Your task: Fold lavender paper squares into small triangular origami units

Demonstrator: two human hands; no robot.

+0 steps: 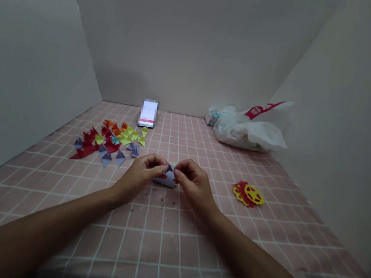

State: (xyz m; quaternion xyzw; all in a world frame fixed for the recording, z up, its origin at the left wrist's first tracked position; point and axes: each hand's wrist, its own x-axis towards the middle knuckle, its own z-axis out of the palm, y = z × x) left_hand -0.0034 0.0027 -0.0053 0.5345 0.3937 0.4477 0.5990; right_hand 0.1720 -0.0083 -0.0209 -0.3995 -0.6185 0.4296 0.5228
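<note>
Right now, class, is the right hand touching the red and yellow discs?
Apart. The head view shows bare tablecloth between the right hand and the discs, which lie off to its right.

3 plain grey walls [192, 43] (dimly lit) stand around a pink tablecloth [188, 141] gridded in white.

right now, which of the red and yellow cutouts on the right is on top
The rightmost yellow cutout: its whole outline shows, while the others are partly covered.
</note>
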